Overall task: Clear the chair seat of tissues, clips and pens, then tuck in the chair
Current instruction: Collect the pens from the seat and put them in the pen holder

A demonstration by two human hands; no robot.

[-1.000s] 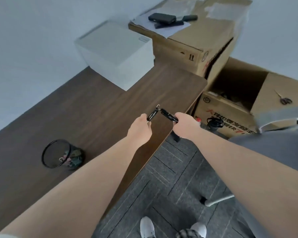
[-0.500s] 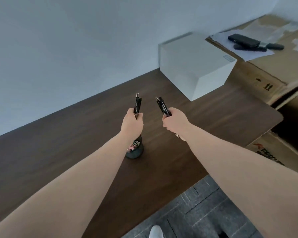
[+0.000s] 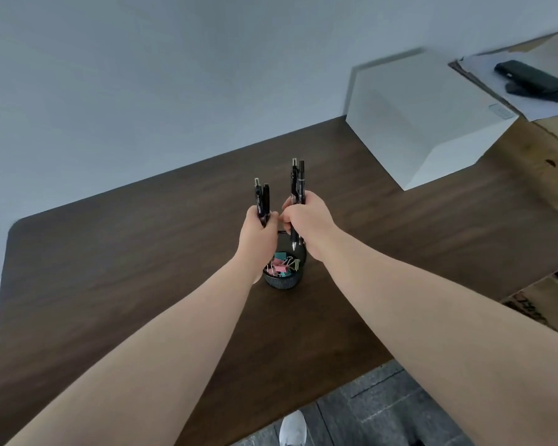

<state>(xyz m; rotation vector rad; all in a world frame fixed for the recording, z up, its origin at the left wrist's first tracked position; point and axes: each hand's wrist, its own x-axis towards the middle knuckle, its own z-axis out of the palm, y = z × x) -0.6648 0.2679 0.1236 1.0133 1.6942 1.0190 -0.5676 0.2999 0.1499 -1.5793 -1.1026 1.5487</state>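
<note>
Two pens [image 3: 262, 201] gripped upright in left hand [image 3: 259, 232], two more pens [image 3: 297, 188] in right hand [image 3: 306, 220], above clip-filled cup [image 3: 284, 278] on tabletop [image 3: 142, 252].

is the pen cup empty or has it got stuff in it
Not empty: the pen cup holds pink, teal and metal binder clips; no pens inside yet.

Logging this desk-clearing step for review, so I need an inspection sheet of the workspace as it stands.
Surface: dark wooden desk, mostly bare.
Job's things: black pens upright, two in each fist; pen pot holds coloured binder clips.
Clutter: white box at desk's far right.
Hands: left hand and right hand closed on pens above the pot.
Cables: nothing seen.
Surroundings: cardboard boxes at right, dark devices on paper atop; grey wall, carpet.
</note>
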